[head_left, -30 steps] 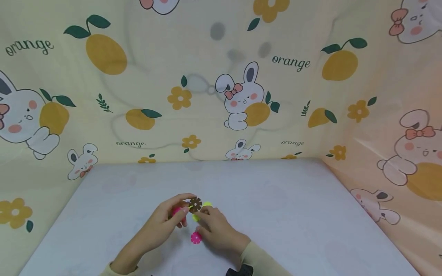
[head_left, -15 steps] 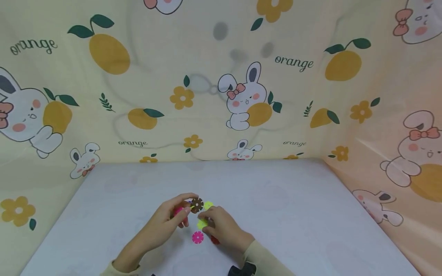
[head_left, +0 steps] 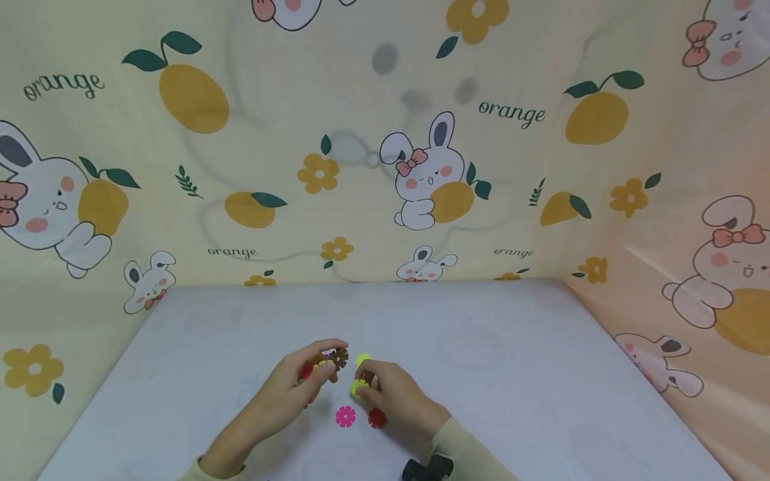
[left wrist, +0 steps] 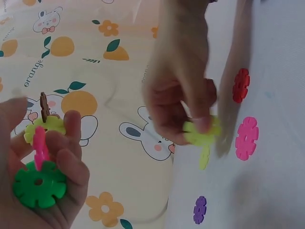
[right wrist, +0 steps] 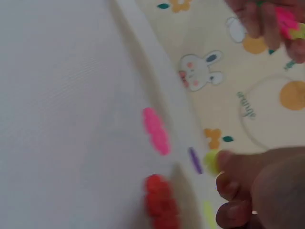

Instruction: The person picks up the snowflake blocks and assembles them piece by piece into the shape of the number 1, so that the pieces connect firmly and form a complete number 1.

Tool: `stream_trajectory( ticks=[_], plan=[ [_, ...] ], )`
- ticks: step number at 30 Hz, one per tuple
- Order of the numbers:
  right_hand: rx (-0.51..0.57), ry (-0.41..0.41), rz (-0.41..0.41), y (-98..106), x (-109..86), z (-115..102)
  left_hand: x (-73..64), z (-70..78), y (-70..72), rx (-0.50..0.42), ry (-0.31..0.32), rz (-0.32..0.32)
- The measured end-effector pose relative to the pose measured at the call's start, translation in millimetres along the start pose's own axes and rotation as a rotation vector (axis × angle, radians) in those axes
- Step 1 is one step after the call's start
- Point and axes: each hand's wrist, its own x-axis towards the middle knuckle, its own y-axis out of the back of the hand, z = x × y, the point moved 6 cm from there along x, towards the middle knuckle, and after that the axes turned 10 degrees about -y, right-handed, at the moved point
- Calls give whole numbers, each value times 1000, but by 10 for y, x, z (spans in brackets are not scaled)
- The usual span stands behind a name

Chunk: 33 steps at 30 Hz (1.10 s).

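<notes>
- While my left hand grips joined multicoloured notched plastic discs, lower left in the left-wrist view, my right hand pinches a yellow notched plastic disc, right of centre.
- Upper right: a red notched plastic disc.

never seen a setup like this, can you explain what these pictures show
There is no robot here, just a person's two bare hands. One camera, worn on the head, looks forward and down; the two others sit on the wrists, each facing its own hand's work. The left hand holds a cluster of notched discs, green, pink, yellow and brown, seemingly joined. The right hand pinches a yellow disc. On the white tabletop lie a red disc, a pink disc, a purple disc and a second yellow disc.
</notes>
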Motion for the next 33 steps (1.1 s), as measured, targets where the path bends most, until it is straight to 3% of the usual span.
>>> stream_trajectory(
  ticks=[13,21,33],
  plan=[
    [353,233,111,469,-299,-448,-3,0,-32,3,-43,-7],
    [398,330,180,551,-454,-604,-3,-16,-22,41,-50,-3],
    [344,307,177,553,-496,-636,1,-2,-8,67,-34,-8]
  ],
)
